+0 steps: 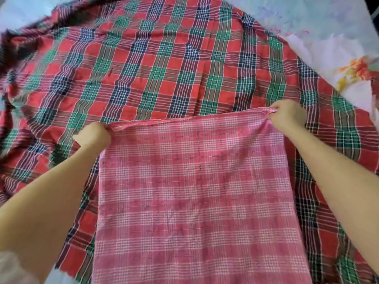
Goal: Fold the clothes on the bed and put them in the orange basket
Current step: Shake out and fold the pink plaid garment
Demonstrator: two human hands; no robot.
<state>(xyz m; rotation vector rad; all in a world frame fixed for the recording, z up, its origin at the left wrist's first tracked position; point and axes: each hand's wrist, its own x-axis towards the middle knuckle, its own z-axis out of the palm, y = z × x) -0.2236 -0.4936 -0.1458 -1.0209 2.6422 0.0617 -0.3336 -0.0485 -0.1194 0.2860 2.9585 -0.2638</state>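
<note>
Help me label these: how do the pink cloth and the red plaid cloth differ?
The pink cloth has pale, fine checks; the red plaid cloth bold green and navy squares. The pink lies narrower, on top; the plaid spreads beneath. The left hand and right hand hold only the pink. Both are checked.

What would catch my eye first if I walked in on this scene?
A big red, green and navy plaid cloth lies spread across the pale bedsheet, filling most of the view. Over it, in the centre foreground, the left hand and right hand each grip a top corner of a pink checked cloth.
</note>
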